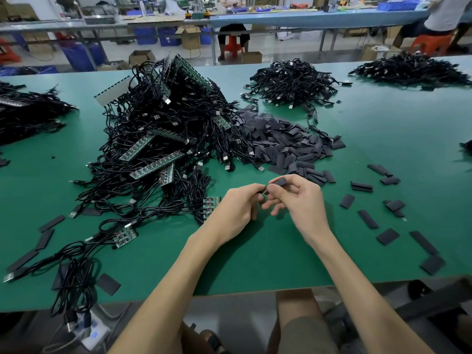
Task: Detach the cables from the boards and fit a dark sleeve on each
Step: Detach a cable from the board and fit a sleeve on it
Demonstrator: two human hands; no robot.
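My left hand (241, 204) pinches the small end of a black cable (264, 192) at the middle of the green table (255, 256). My right hand (297, 198) pinches a dark flat sleeve (281, 181) right beside that cable end, the two hands almost touching. A tall heap of black cables on green board strips (163, 129) rises to the left. Behind the hands lies a mound of loose dark sleeves (281, 141). Short board pieces with cables (210, 204) lie just left of my left hand.
Single sleeves (367, 218) are scattered to the right and at the front left. Two piles of cables (293, 81) sit at the back right, another pile at the far left. A power strip (92, 333) hangs below the table's front edge. People sit at benches behind.
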